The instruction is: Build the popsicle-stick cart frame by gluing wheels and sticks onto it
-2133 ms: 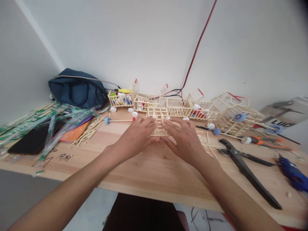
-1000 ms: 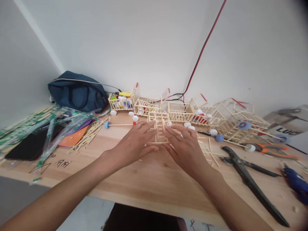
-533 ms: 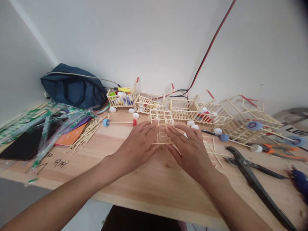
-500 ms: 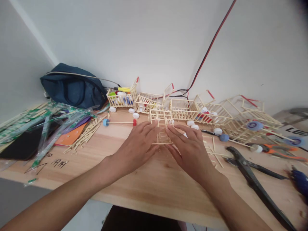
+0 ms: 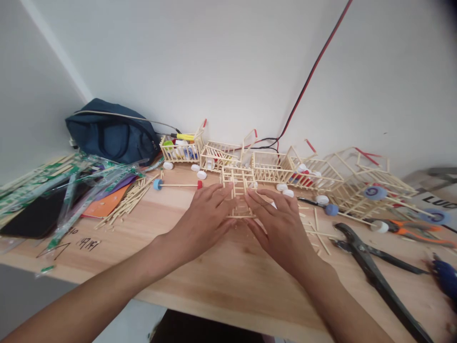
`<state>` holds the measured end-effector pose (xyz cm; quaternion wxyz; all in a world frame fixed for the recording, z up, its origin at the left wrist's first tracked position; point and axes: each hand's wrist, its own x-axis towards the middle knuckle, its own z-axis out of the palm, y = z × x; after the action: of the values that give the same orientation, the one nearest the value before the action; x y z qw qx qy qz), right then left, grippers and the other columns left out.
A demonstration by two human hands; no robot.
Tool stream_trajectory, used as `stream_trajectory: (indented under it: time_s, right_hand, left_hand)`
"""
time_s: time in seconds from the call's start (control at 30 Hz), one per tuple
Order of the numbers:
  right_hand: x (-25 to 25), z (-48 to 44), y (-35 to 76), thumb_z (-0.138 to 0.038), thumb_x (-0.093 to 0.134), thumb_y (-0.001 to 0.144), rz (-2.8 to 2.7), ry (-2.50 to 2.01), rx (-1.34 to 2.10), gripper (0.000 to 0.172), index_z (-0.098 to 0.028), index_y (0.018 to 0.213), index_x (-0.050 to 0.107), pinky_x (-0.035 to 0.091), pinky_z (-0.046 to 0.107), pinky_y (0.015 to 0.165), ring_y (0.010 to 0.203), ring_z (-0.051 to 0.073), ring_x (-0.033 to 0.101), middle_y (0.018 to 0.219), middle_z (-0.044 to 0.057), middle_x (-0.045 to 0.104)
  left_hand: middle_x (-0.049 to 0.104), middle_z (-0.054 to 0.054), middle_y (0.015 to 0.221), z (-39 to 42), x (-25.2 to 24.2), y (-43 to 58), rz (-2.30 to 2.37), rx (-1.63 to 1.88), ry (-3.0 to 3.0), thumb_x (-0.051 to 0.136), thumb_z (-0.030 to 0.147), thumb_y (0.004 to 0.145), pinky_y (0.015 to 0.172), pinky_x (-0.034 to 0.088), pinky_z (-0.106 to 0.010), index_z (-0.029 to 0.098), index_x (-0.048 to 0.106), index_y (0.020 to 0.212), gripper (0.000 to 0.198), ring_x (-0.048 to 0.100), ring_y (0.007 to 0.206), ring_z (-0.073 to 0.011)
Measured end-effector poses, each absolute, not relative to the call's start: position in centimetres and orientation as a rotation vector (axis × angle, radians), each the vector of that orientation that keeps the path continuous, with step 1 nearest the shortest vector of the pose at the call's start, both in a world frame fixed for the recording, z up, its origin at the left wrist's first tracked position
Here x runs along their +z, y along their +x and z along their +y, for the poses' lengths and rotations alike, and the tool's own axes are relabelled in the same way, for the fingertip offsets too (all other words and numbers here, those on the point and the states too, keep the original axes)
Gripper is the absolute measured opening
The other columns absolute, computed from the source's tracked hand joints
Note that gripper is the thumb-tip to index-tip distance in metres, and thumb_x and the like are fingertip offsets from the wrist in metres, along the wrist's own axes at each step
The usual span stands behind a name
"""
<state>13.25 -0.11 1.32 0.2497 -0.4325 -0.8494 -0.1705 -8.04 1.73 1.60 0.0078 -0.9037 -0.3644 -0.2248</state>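
A small frame (image 5: 240, 194) of thin wooden sticks stands on the table right in front of me. My left hand (image 5: 207, 209) grips its left side, fingers bent against the sticks. From the right, my right hand (image 5: 280, 221) holds the opposite side, with thumb and fingertips at the near corner. Parts of the frame's sides are hidden behind my fingers. Behind it sits a stick cart (image 5: 219, 151) with white bottle-cap wheels. To the left of my hands lies a stick axle (image 5: 180, 185) with a blue cap and a red cap on its ends.
More stick carts (image 5: 273, 164) line the wall, one holding coloured bottle caps (image 5: 182, 150). Loose sticks (image 5: 124, 205), plastic wrappers (image 5: 73, 200) and a blue bag (image 5: 114, 131) lie left. Black pincers (image 5: 378, 276), orange-handled pliers (image 5: 414, 228) and loose sticks lie right.
The view has tilted slightly, so the background sits a little lower. Both hands keep their hold on the stick frame, with hardly any movement.
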Motion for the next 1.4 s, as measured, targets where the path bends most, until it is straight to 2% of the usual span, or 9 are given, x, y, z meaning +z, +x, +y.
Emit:
stream_trajectory:
  time_s: [0.47,0.7,1.03,1.4]
  right_hand:
    - [1.5,0.0,13.4,-0.030,0.055,0.097,-2.332,-1.191,-0.440,0.036,-0.014,0.129,0.061,0.035,0.047,0.098,0.122,0.030,0.055,0.130,0.009,0.068]
    - [1.8,0.6,15.1,-0.041,0.060,0.093,-2.363,-1.220,-0.330,0.051,-0.016,0.138,0.053,0.035,0.049,0.099,0.131,0.033,0.047,0.138,0.010,0.062]
    - [1.2,0.8,15.7,-0.040,0.059,0.095,-2.349,-1.134,-0.398,0.038,-0.020,0.127,0.061,0.036,0.049,0.099,0.126,0.031,0.054,0.130,0.006,0.069]
    - [1.1,1.0,15.4,-0.035,0.061,0.095,-2.331,-1.090,-0.433,0.035,-0.018,0.126,0.063,0.037,0.048,0.097,0.123,0.030,0.057,0.129,0.007,0.069]
  left_hand:
    - [0.050,-0.015,0.148,1.7,1.6,-8.0,-1.164,-0.725,-2.821,0.051,0.028,0.096,0.106,0.041,-0.058,0.017,0.061,0.127,0.034,0.044,0.134,-0.0348]
    - [0.052,-0.014,0.146,1.7,1.6,-8.1,-1.155,-0.741,-2.817,0.052,0.026,0.095,0.105,0.042,-0.057,0.017,0.063,0.125,0.032,0.045,0.133,-0.0348]
    - [0.055,-0.015,0.144,1.7,1.8,-8.0,-1.147,-0.773,-2.821,0.053,0.024,0.094,0.104,0.043,-0.058,0.017,0.064,0.123,0.032,0.047,0.132,-0.0356]
    - [0.056,-0.014,0.143,1.8,1.7,-8.0,-1.150,-0.771,-2.810,0.054,0.025,0.094,0.105,0.043,-0.056,0.018,0.063,0.124,0.031,0.047,0.132,-0.0337]
